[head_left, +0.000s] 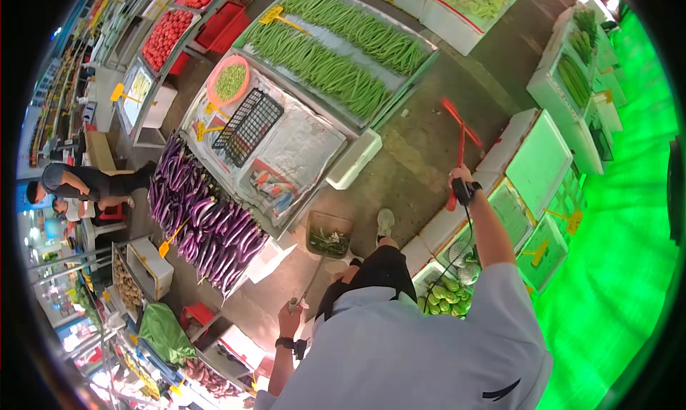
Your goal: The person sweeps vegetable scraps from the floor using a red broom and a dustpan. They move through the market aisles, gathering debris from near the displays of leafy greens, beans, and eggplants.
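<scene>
My left hand (291,315) is low on the left, its fingers closed round the end of a long, thin handle. That handle runs up to a dustpan (321,225) on the floor, which has green leafy scraps in it. Farther out on the right, my right hand (461,177) grips the red handle of a broom (461,135), whose narrow red head points away from me. Its bristles cannot be made out. Both wrists wear black straps with small devices. My shoe (386,222) stands just right of the dustpan.
Purple eggplants (207,224) and long green beans (336,49) fill stalls on the left and ahead. A black crate (249,127) lies on the stall. White foam boxes (537,163) line my right, near green gourds (446,297). People (89,183) are at far left.
</scene>
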### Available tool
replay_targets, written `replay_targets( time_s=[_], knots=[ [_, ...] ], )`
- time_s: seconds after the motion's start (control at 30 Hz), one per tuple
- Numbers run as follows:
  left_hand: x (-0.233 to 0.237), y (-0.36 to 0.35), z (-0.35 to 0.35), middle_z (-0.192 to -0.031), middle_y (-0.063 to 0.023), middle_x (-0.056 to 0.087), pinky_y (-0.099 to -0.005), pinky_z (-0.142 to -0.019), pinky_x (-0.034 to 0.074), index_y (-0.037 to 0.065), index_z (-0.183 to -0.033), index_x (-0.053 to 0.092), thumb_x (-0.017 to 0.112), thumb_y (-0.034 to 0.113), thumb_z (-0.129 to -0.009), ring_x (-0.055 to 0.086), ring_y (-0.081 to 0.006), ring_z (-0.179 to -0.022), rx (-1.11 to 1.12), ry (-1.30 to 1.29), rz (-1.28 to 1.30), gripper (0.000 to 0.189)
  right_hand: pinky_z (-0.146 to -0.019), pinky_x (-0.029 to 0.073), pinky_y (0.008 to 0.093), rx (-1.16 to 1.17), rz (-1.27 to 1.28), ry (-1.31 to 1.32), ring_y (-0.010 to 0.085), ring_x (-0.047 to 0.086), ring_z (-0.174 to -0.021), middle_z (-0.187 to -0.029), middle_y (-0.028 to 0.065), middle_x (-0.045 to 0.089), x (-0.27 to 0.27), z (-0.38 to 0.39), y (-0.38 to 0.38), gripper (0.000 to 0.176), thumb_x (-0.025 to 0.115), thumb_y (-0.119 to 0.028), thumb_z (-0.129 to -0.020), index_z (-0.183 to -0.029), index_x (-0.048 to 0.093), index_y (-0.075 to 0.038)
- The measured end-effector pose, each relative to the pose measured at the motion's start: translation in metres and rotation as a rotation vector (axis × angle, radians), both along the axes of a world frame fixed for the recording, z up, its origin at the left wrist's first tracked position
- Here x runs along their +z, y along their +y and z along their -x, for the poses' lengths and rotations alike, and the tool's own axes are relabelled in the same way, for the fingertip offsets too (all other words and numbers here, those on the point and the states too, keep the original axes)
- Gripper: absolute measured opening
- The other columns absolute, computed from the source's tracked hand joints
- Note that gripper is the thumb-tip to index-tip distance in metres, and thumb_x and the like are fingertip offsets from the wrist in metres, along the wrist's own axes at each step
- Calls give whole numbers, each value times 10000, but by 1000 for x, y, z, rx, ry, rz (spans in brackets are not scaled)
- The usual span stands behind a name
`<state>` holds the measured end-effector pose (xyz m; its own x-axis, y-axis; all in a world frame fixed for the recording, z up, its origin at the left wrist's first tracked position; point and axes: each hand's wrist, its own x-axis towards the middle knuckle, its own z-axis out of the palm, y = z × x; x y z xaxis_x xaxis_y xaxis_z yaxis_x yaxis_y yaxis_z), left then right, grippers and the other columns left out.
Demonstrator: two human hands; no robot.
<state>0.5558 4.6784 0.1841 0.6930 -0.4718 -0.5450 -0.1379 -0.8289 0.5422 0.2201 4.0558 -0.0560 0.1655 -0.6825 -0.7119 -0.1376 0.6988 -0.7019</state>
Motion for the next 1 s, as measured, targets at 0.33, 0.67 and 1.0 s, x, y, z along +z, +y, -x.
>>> replay_targets(
  time_s=[0.33,0.67,1.0],
  knots=[
    [-23,12,19,-708,-54,632,-288,-533,461,30,-935,664,682,141,-834,590,-140,-597,141,63,-42,152,-813,498,469,838,35,727,398,629,-976,-1074,232,641,34,-16,81,776,552,-218,-890,-1513,108,-88],
    [-43,0,20,-830,-152,705,-375,-728,522,4,-998,687,687,153,-810,682,-269,-783,209,143,-89,240,-390,413,362,486,-93,388,206,544,-448,-634,102,542,168,54,106,718,477,-5,-830,-1506,310,-178],
    [-45,13,27,-809,-156,702,-378,-703,517,10,-920,679,697,174,-815,679,-272,-765,275,150,-83,195,-680,506,504,874,300,834,420,644,-808,-860,252,647,23,-2,8,669,524,-142,-850,-1473,281,-163]
  ],
)
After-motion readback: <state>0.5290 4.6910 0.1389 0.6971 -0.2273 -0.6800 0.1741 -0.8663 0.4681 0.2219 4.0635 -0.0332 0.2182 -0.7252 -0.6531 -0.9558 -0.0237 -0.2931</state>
